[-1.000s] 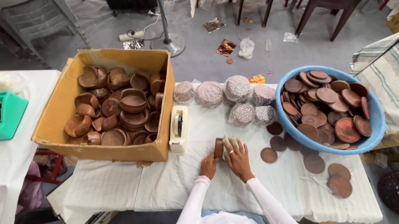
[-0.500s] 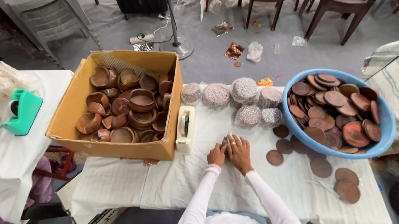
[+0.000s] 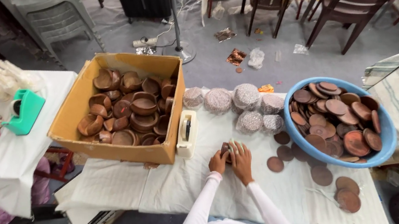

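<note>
At table's near edge, left hand (image 3: pixel 218 162) and right hand (image 3: pixel 241 159) fingers curled tight around small brown clay stack (image 3: pixel 225 148), bare white tablecloth (image 3: pixel 133 188) leftward, loose round clay lids (image 3: pixel 275 164) close right.

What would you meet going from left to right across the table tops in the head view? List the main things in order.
Green tape dispenser → cardboard box of brown clay bowls → white tape dispenser → left hand → right hand → loose brown disc → blue basin of clay lids.

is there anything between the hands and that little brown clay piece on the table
Nothing visible: the left hand and right hand already rest on the brown clay piece on the white cloth.
</note>
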